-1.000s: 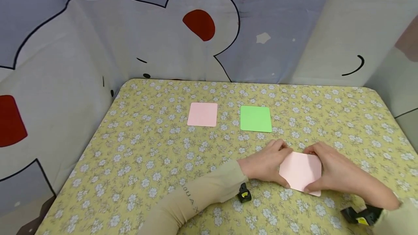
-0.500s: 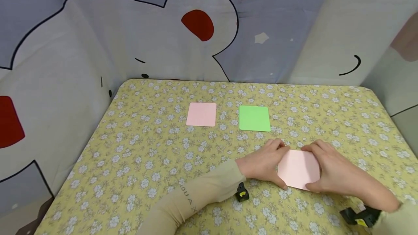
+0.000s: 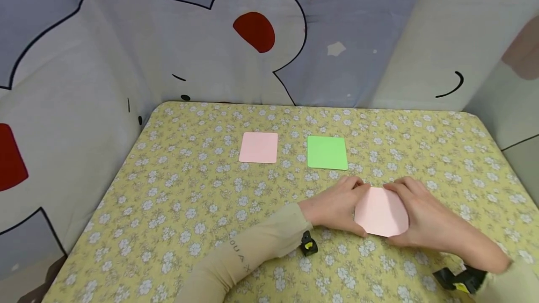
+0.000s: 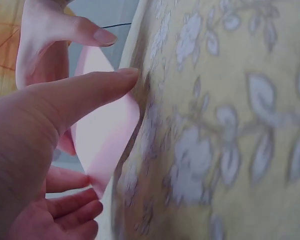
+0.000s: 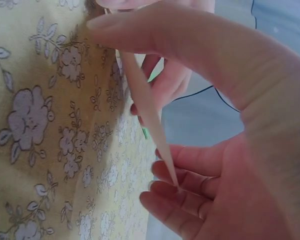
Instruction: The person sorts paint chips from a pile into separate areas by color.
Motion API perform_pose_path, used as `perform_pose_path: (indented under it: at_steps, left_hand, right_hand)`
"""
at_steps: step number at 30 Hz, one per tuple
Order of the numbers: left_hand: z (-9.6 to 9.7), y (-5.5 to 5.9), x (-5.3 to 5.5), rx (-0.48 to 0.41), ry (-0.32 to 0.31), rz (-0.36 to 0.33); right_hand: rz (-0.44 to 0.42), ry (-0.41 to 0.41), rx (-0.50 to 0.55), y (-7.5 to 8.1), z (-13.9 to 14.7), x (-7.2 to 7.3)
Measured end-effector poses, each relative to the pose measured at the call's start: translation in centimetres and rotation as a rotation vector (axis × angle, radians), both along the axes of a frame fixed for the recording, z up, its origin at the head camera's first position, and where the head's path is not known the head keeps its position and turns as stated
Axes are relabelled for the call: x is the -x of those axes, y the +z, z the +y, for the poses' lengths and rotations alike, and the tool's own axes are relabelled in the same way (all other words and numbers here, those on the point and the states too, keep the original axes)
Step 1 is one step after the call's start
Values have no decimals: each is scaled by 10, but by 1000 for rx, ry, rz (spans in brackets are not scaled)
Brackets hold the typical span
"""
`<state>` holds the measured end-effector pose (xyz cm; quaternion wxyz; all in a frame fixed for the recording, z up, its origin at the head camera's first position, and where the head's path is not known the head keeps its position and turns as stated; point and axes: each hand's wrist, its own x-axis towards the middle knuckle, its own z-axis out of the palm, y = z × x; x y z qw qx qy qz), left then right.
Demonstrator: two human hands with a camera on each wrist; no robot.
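Note:
Both hands hold one pink square card at its opposite sides, right of the table's middle in the head view. My left hand grips its left side, thumb at the near corner and fingers at the far one. On the right side my right hand grips it the same way. Seen from the left wrist, the card is bent a little near the cloth; the right wrist view shows it nearly edge-on. Beyond the hands, a green square card and another pink card lie flat.
A yellow flowered cloth covers the table. Behind it and at both sides hangs a pale curtain with cartoon shapes. Black straps with small devices sit at both wrists, such as the left wrist device.
Both hands, still holding the pink card, have shifted slightly away from me and to the left. The flat pink and green cards lie as before; the head view has turned slightly.

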<state>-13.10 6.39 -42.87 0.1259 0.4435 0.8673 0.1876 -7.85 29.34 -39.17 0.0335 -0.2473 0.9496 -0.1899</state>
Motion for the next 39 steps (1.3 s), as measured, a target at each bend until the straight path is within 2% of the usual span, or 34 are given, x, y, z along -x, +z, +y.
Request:
perform_pose_path:
  at_steps: [9,22,39]
  left_hand:
    - [-21,7,11,-83,33,-8]
    - [-61,20,22,-119,140,-34]
    - [-101,29,34,-150,232,-40]
  right_hand:
    - [88,21,61,4,-13,10]
    - [102,56,109,4,-34,32]
    - [25,62,176,-1,-65,60]
